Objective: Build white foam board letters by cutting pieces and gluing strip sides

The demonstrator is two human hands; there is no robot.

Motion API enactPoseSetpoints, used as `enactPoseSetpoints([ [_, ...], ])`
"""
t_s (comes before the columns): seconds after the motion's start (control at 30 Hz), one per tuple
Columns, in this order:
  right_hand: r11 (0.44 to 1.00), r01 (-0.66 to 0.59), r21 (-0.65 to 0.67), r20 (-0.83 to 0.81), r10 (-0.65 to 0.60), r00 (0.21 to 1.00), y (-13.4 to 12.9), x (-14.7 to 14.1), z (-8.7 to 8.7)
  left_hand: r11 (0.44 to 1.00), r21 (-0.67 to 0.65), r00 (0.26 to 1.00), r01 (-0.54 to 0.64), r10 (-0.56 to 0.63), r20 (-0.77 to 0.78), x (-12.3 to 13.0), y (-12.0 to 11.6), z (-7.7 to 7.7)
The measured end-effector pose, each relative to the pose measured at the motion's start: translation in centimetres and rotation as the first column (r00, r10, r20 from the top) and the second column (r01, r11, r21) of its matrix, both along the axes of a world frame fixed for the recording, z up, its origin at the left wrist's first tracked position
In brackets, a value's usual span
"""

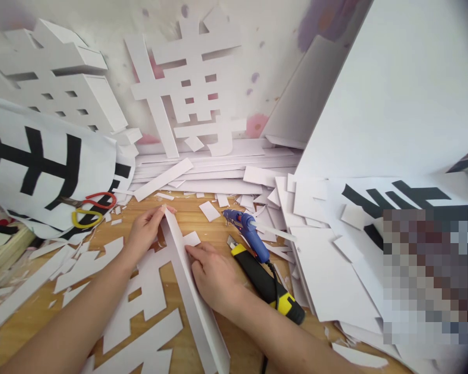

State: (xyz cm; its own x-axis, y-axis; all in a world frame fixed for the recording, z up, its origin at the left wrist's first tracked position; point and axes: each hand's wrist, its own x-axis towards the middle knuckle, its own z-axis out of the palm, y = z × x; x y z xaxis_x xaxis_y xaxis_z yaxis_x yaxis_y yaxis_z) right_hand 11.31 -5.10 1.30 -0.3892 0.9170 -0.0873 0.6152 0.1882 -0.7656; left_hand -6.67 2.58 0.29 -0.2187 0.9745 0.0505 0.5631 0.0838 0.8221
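Observation:
A long white board strip (193,291) stands on its edge, running from the middle of the table toward the near edge. My left hand (148,231) pinches its far end. On the strip's right side, my right hand (214,275) presses with curled fingers and thumb against it. Beneath and left of the strip lies a flat white cut-out character (152,291) with square holes. A blue glue gun (249,234) rests right of my right hand, beside a black and yellow cutter (261,278).
Scissors with red and yellow handles (88,210) lie at the left on printed paper (42,161). White cut-out characters (191,93) lean on the back wall. Stacked white boards (327,270) lie at the right, and scraps litter the wooden table (195,208).

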Motion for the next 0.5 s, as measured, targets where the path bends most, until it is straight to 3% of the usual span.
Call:
enactPoseSetpoints([
  [0.33, 1.000, -0.005, 0.023, -0.001, 0.005, 1.000, -0.05, 0.02, -0.17, 0.998, -0.053, 0.998, 0.026, -0.024, 0.052, -0.11, -0.10, -0.10],
  [0.5, 0.998, 0.061, -0.001, -0.109, -0.061, 0.992, -0.30, 0.12, 0.15, 0.998, -0.057, 0.998, 0.036, -0.033, 0.054, -0.26, -0.09, -0.18],
])
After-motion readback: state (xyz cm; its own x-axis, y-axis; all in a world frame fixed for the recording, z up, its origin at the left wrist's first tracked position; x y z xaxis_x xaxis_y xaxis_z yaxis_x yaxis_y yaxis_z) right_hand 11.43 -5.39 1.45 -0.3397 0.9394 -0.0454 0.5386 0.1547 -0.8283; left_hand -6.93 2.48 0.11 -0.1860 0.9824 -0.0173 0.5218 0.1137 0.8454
